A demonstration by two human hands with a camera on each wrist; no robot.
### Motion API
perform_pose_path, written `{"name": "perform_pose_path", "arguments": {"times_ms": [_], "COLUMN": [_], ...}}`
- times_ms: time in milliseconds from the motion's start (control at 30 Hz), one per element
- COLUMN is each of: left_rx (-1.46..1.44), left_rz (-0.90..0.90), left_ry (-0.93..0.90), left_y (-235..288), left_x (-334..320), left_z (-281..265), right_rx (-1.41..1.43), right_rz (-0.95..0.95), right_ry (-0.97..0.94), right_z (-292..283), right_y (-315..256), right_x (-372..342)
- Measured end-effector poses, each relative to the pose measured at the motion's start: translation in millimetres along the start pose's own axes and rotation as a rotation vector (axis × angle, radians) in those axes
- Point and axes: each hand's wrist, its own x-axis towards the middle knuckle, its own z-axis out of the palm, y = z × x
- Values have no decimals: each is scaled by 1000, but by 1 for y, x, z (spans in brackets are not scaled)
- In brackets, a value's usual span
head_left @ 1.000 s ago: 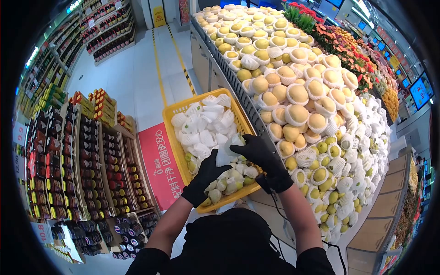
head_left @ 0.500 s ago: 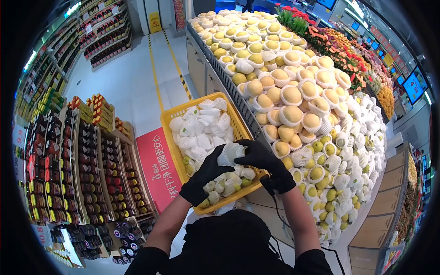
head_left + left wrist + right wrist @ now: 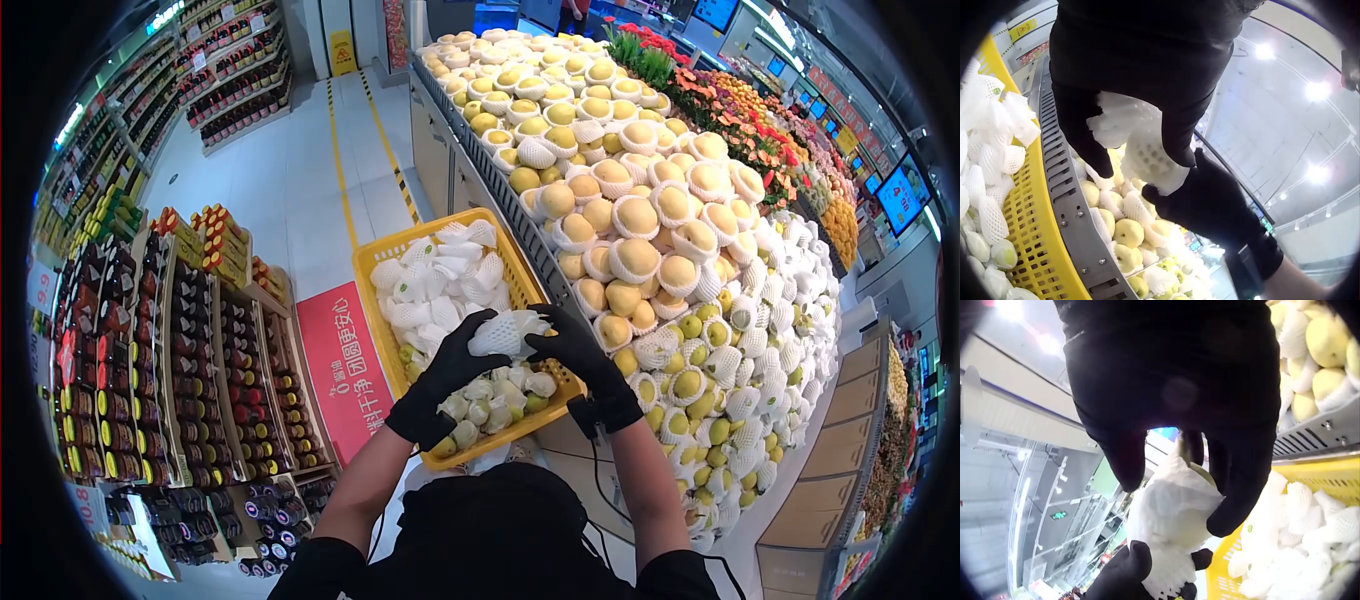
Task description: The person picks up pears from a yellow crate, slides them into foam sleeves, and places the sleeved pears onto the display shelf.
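A fruit in a white foam net (image 3: 505, 334) is held between two black-gloved hands over the yellow basket (image 3: 388, 244). The left hand (image 3: 455, 358) grips it from the left, fingers curled round the net, and the right hand (image 3: 574, 346) pinches its right end. In the left wrist view the netting's holes show on the wrapped fruit (image 3: 1147, 153). Thin whitish wrapping covers the fruit (image 3: 1175, 506) in the right wrist view, with a bit of green-yellow skin near the right hand's fingers. White foam nets (image 3: 437, 284) fill the basket's far part; wrapped fruits (image 3: 490, 403) lie in its near part.
A sloped display of netted yellow fruit (image 3: 635, 215) rises at the right behind a grey slotted rail (image 3: 520, 215). Shelves of jars (image 3: 190, 360) stand at the left beside a red floor sign (image 3: 345, 365). A cable hangs by the right wrist.
The foam net now covers the held fruit, with its holes spread open; earlier the fruit showed only smooth whitish wrapping. Both hands stay around it, with the fingers shifted to its two ends.
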Motion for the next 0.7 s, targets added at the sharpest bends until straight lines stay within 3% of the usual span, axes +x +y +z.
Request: {"name": "perform_pose_path", "arguments": {"times_ms": [167, 267, 400, 500, 700], "left_rx": [-14, -52, -316, -163, -283], "left_rz": [122, 259, 193, 228, 308], "left_ry": [37, 157, 252, 340, 264], "left_y": [4, -4, -3, -14, 2], "left_x": [6, 10, 10, 12, 10], "left_z": [-13, -24, -26, -21, -18], "right_rx": [183, 314, 221, 118, 102], "right_rz": [3, -68, -137, -166, -206], "right_ry": [38, 64, 74, 84, 107], "right_z": [1, 8, 10, 11, 18], "right_y": [30, 28, 19, 12, 7], "right_x": [9, 6, 0, -1, -2]}}
